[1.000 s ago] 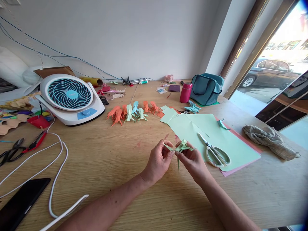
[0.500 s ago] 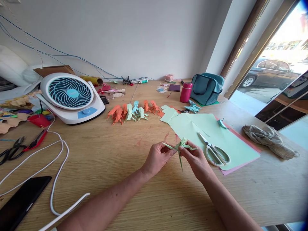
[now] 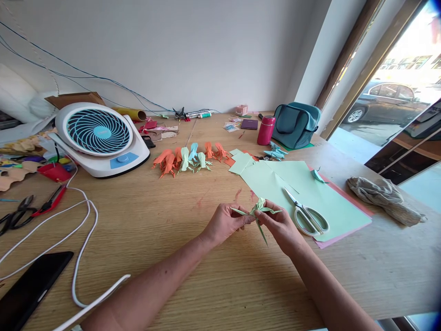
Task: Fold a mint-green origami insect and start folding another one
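Observation:
Both hands pinch one small light-green folded paper figure [image 3: 259, 209] just above the wooden table [image 3: 155, 230]. My left hand [image 3: 225, 223] grips its left side, where a thin point sticks out leftward. My right hand [image 3: 280, 227] grips the right side; a long narrow point hangs down between the hands. Close to the right of my right hand, white-handled scissors [image 3: 306, 214] lie on light-green paper sheets [image 3: 310, 193] stacked over a pink sheet.
A row of orange, green and blue folded paper figures [image 3: 188, 160] lies mid-table. A white and blue fan [image 3: 99, 140] stands at the left, with white cable [image 3: 79, 230], a black phone [image 3: 29, 289] and dark scissors [image 3: 17, 216]. Far right: teal bag [image 3: 296, 125], pink bottle [image 3: 266, 131], crumpled cloth [image 3: 382, 195].
The hands stayed in place on the green figure. Its long lower point has swung from hanging straight down to slanting down and right, and the fingers have shifted their grip slightly.

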Demonstrator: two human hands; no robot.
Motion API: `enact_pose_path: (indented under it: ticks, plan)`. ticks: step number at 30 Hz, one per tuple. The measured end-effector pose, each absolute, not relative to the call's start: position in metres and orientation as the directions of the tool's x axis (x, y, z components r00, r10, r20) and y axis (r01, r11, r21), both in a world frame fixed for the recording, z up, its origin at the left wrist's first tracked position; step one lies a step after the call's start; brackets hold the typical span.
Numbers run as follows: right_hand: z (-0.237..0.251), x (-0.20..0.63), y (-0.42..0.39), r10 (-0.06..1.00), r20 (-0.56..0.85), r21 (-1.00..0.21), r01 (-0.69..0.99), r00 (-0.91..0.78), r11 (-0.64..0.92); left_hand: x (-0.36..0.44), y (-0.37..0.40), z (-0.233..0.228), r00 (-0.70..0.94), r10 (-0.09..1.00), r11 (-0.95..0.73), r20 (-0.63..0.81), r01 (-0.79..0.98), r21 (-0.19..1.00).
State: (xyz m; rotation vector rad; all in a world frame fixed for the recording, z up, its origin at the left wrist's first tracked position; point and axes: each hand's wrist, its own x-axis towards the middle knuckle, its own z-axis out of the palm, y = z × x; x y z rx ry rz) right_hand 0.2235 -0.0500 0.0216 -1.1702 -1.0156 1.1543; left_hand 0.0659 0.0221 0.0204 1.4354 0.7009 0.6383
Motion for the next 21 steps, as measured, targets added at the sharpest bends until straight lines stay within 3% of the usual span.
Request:
enact_pose_path:
  ticks: [3, 8, 14, 21]
  plan:
    - [0.019, 0.226, -0.050, 0.991, -0.019, -0.987, -0.161, 0.133, 0.003, 0.066, 0.025, 0.021, 0.665, 0.743, 0.092, -0.079, 0.015, 0.996]
    - [0.016, 0.228, -0.050, 0.993, -0.020, -0.985, -0.175, 0.119, 0.001, 0.065, 0.025, 0.022, 0.665, 0.746, 0.059, -0.016, -0.043, 0.997]
    - [0.010, 0.232, -0.049, 0.992, -0.039, -0.982, -0.187, 0.123, -0.015, 0.061, 0.031, 0.021, 0.744, 0.665, 0.013, -0.068, 0.079, 0.997]
    - [0.013, 0.234, -0.048, 0.995, -0.023, -0.974, -0.229, 0.093, -0.001, 0.058, 0.032, 0.030, 0.776, 0.627, 0.010, -0.075, 0.088, 0.996]
